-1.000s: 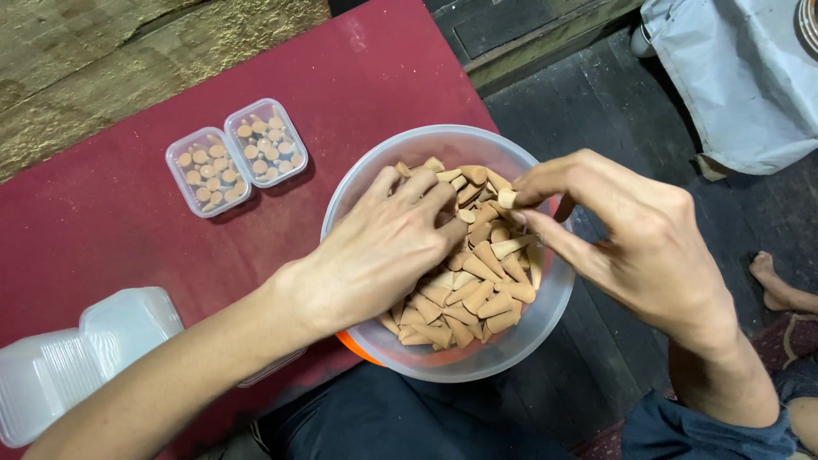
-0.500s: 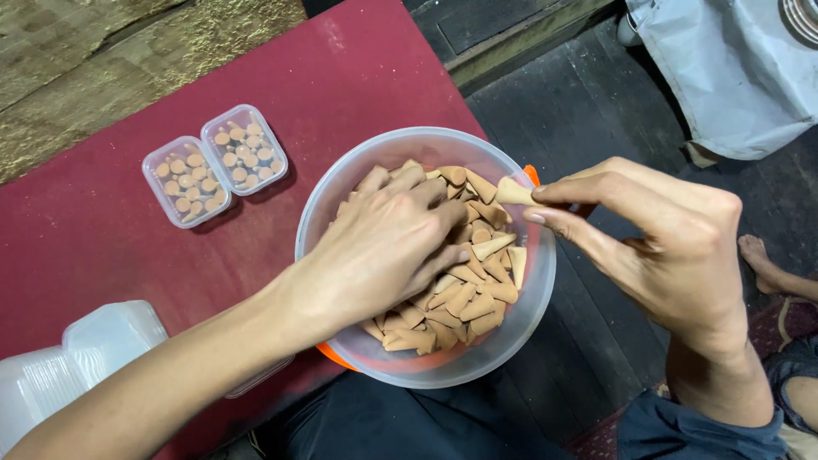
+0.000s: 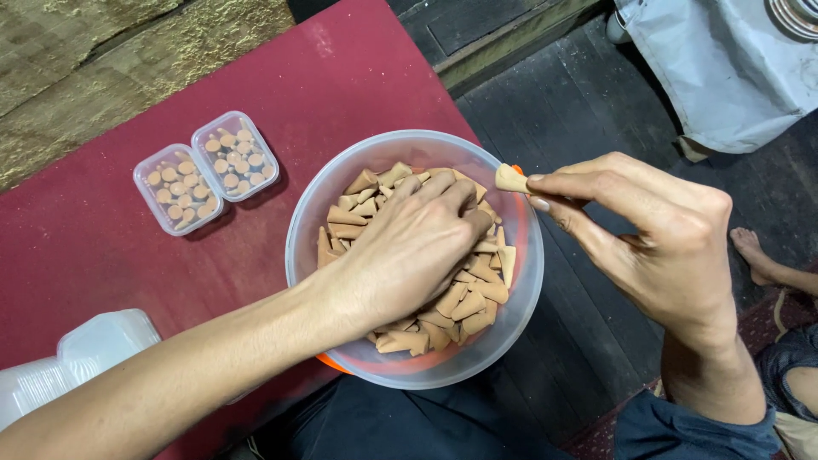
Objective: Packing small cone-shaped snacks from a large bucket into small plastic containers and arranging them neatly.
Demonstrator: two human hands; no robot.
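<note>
Cones of tan clay-coloured incense (image 3: pixel 464 298) fill a clear plastic bowl (image 3: pixel 528 281) that sits at the near edge of the red counter (image 3: pixel 102 255), partly overhanging it toward the person's lap. Seen from the head camera, the left hand (image 3: pixel 409 251) lies palm-down in the heap with its fingers curled into the cones, though whether it has closed on any of them is hidden under the hand. The right hand (image 3: pixel 656 238) hovers just beyond the bowl's right rim, thumb and forefinger pinched on a single cone (image 3: pixel 511 179) held sideways, the other fingers loosely folded. Toward the far left of the counter stand two small clear boxes (image 3: pixel 206 170), touching each other, each packed with cones set upright in rows. At the near left corner rests a stack of empty clear containers (image 3: pixel 77 358). As a judgement, sorting would go best by keeping the pinch light near the cone's wide base so the tip does not crumble, and by steadying the bowl with the buried hand, since its overhang could let it tip. A dark wooden floor (image 3: pixel 545 119) and a pale sack (image 3: pixel 724 68) lie beyond the counter's right edge.
</note>
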